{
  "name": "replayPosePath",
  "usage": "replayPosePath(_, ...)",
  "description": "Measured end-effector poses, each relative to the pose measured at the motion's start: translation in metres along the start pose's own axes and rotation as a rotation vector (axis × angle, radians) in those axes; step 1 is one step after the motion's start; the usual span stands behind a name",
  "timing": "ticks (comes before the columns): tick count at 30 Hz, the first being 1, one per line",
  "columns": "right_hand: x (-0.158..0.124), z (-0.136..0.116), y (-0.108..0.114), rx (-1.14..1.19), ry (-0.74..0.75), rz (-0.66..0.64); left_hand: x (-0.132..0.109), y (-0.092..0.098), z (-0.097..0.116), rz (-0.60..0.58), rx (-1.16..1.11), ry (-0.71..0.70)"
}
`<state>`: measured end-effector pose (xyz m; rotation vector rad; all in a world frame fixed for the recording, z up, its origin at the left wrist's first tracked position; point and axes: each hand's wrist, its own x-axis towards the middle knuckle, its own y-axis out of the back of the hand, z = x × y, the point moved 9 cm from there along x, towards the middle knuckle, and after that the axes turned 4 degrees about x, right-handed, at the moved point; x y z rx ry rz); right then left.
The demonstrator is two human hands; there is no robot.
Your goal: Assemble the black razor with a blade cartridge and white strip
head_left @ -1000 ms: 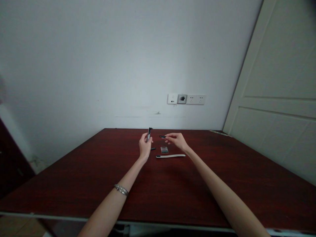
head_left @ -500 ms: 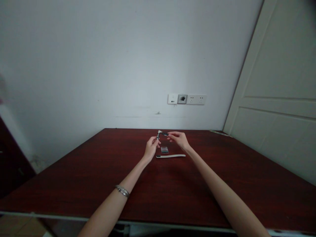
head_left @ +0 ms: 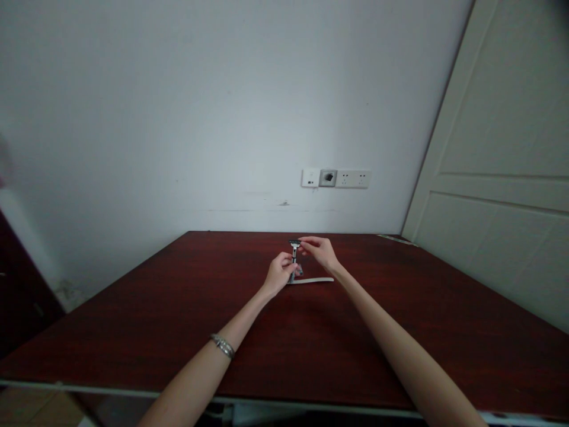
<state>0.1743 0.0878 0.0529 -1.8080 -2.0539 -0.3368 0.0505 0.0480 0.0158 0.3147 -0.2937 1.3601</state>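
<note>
A razor-like tool with a silvery handle (head_left: 294, 254) stands upright, and my left hand (head_left: 280, 273) is closed round its lower part. At its top sits a dark crosswise head (head_left: 294, 242). My right hand (head_left: 320, 250) pinches the right end of that dark head between thumb and fingertips. Behind the fingers of my left hand lies a small clear case (head_left: 300, 271), partly hidden. Just nearer to me, a thin whitish strip (head_left: 315, 280) lies on the table, its left end covered by my left hand.
The dark red wooden table (head_left: 178, 320) reaches back to a pale wall with sockets (head_left: 353, 178). A white panelled door (head_left: 502, 237) stands at the right. A narrow flat strip (head_left: 397, 240) lies at the table's far right edge.
My left hand has moved a little right and nearer, and the handle now stands upright beneath the dark head. My right hand has shifted slightly left. The small case is now more covered.
</note>
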Motion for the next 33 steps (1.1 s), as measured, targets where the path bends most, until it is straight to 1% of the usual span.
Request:
replayPosePath(7,-0.003,-0.006,-0.005,0.002,0.007,-0.016,-0.001,0.0,0.002,-0.001,0.01,-0.001)
replayPosePath(17,-0.003,-0.009,-0.007,-0.049,0.042,-0.038,0.0,0.003,0.002,0.025,0.013,-0.002)
replayPosePath(27,-0.003,-0.011,-0.008,-0.065,0.057,-0.03,0.002,0.008,-0.005,0.044,0.018,-0.001)
replayPosePath(33,-0.005,-0.013,-0.009,-0.076,0.056,-0.043,0.001,0.008,-0.002,0.05,0.035,-0.001)
